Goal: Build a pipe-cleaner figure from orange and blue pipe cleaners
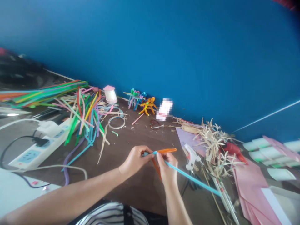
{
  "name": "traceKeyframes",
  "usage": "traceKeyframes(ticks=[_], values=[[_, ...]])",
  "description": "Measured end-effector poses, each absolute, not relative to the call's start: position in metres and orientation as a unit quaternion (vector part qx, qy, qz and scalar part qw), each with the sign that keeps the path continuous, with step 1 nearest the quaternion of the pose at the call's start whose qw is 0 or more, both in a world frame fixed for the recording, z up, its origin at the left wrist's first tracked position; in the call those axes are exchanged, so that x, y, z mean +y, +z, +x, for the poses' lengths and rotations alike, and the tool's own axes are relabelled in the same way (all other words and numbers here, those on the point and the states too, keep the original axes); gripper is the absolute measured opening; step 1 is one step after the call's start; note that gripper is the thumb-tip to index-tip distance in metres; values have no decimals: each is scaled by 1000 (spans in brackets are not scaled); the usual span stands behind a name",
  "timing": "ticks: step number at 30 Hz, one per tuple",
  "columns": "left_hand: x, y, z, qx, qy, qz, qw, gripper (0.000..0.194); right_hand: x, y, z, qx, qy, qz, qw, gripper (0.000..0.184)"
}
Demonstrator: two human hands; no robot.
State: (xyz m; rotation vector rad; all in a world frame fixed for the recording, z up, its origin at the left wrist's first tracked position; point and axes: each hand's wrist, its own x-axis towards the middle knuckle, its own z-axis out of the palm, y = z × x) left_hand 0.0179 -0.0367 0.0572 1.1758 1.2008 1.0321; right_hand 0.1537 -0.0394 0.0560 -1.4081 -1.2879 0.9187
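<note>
so, both hands [134, 161] pinching blue fuzzy stem [194, 179] against orange fuzzy stem [169, 150].

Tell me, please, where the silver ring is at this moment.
In the head view, the silver ring lies on the table, left of centre, between the pink-topped white container and the left hand.

Looks out from the wearer's head as a single view, facing forward and down across the bench [138, 136] to the blue wall [150, 47] behind. Sits close above the work, near enough to catch the striped shirt [103, 215] at the bottom edge and to see the hands [169, 170] from above, just below center. Spans widely, from the power strip [31, 154] at left to the pink paper [249, 181] at right. Shows the foot of the wall sloping down rightward.
</note>
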Motion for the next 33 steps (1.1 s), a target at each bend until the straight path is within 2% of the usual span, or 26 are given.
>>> traceKeyframes(ticks=[4, 6, 8, 11, 13, 15, 19, 25, 29, 33], values=[[-37, 65, 12, 440, 383, 399, 708, 44, -37, 53, 155, -516, 405, -575, 489, 22], [-38, 68, 6, 419, 381, 376, 734, 53, -36, 53, 156, -515, 402, -581, 485, 22], [-38, 69, 2, 441, 430, 388, 686, 53, -37, 53, 157, -518, 384, -591, 484, 23], [-38, 69, 0, 504, 503, 491, 502, 36, -37, 54, 156, -531, 354, -600, 482, 21], [-37, 70, 2, 517, 491, 587, 384, 25, -38, 55, 154, -539, 345, -602, 478, 20], [-35, 70, 6, 508, 450, 656, 332, 22, -38, 56, 153, -547, 336, -601, 476, 20], [-31, 70, 14, 497, 382, 683, 375, 23, -39, 53, 153, -562, 326, -591, 478, 21], [-25, 69, 18, 506, 378, 634, 446, 22, -43, 55, 154, -555, 373, -582, 463, 20], [-21, 66, 15, 526, 377, 638, 418, 20, -47, 61, 155, -604, 358, -576, 420, 15], [-20, 64, 10, 555, 324, 697, 317, 16, -50, 68, 158, -710, 249, -565, 339, 19]])
